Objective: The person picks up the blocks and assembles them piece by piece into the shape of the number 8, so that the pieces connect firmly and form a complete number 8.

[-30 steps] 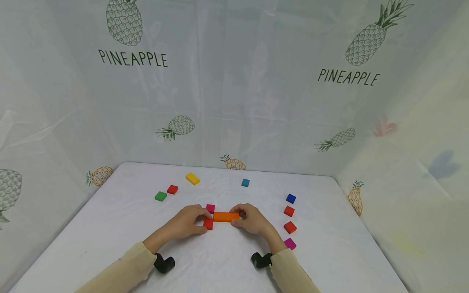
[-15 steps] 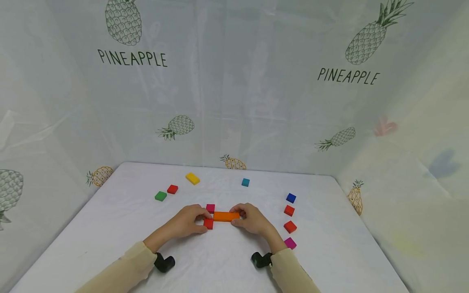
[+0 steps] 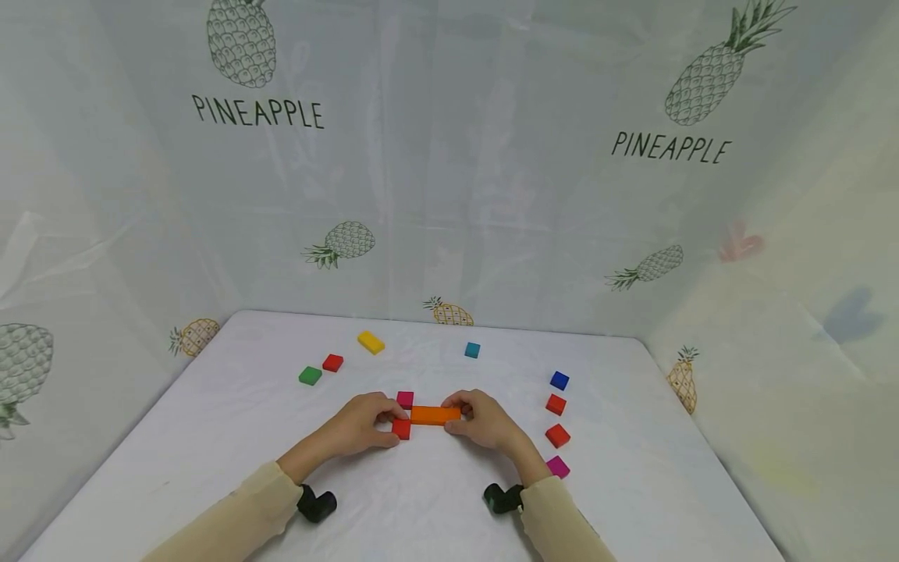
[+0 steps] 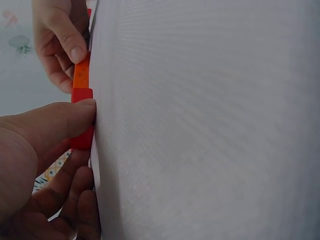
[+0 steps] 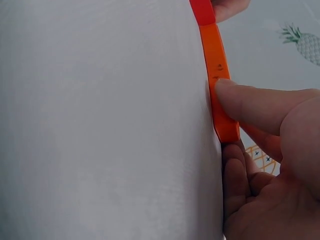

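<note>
My left hand [image 3: 360,425] pinches a small red block [image 3: 402,430] between thumb and fingers at the middle of the table. Its thumb lies along the near face of that red block [image 4: 83,141] in the left wrist view. An orange oblong block [image 3: 430,415] extends to the right from the red one, and the right hand [image 3: 486,423] grips its right end. In the right wrist view the thumb presses the near side of the orange block [image 5: 214,47], which bears small dark marks. Just behind the red block lies a pink block [image 3: 405,399], partly covered by left fingers.
Green [image 3: 310,375], red [image 3: 333,363] and yellow [image 3: 371,343] blocks lie at the back left of the white table [image 3: 435,507]. A teal block [image 3: 473,350] is at the back. Down the right side run a blue block [image 3: 559,381], two red-orange ones and a magenta block [image 3: 558,467].
</note>
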`<act>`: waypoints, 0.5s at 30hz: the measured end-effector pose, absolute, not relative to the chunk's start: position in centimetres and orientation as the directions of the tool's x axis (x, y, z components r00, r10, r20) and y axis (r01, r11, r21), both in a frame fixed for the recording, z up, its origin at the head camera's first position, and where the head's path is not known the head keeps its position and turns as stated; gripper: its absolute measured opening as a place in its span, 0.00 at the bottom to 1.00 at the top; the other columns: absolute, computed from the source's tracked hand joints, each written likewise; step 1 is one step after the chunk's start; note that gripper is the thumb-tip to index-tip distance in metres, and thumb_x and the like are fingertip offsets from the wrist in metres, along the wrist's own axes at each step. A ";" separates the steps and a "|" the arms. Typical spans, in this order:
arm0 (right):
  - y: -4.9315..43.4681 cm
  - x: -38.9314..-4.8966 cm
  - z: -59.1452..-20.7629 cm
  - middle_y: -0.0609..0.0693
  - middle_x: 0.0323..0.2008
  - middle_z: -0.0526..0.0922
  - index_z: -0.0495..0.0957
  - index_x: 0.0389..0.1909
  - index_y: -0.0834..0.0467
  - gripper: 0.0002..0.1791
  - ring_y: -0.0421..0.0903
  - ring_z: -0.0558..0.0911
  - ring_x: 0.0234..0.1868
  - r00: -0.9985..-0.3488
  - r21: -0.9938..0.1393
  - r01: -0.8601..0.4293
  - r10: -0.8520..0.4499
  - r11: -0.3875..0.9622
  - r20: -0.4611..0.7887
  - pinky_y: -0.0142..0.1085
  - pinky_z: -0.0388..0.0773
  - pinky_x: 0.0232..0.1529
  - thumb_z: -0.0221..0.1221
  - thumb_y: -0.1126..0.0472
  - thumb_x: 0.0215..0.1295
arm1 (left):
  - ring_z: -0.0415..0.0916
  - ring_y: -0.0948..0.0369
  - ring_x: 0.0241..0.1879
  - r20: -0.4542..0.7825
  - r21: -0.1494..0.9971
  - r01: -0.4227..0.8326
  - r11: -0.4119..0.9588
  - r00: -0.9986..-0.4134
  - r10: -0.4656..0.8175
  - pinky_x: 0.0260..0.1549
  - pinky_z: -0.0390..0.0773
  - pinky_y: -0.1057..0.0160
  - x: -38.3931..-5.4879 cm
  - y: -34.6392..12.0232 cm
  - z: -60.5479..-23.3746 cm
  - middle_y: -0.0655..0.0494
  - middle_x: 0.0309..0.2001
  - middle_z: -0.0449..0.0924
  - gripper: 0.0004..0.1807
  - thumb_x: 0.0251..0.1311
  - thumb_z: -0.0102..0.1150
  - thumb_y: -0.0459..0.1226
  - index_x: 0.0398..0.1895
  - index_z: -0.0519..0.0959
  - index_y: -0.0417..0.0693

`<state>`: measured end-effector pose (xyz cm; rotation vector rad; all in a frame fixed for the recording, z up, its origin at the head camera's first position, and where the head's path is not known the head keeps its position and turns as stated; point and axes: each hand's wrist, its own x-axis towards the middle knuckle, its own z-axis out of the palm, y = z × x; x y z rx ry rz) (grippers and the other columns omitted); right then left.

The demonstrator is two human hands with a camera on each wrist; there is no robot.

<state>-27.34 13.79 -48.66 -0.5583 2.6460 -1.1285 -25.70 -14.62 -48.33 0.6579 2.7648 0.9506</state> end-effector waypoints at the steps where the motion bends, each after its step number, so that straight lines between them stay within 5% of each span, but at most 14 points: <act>1: 13.8 -27.3 -48.6 0.46 0.46 0.79 0.84 0.55 0.48 0.14 0.47 0.75 0.51 -0.906 -0.727 -0.260 -0.421 0.635 -0.044 0.44 0.75 0.54 0.70 0.56 0.70 | 0.74 0.62 0.45 0.005 0.613 0.358 0.704 -0.893 0.450 0.47 0.80 0.59 -25.7 -14.6 -48.3 0.65 0.42 0.79 0.16 0.60 0.78 0.40 0.50 0.87 0.59; 15: 14.0 -27.4 -48.6 0.46 0.49 0.80 0.83 0.56 0.49 0.16 0.48 0.75 0.52 -0.899 -0.742 -0.256 -0.434 0.619 -0.052 0.45 0.76 0.56 0.71 0.55 0.69 | 0.74 0.61 0.45 0.001 0.618 0.362 0.698 -0.888 0.460 0.47 0.80 0.57 -25.6 -14.6 -48.2 0.62 0.41 0.79 0.16 0.59 0.79 0.39 0.50 0.86 0.58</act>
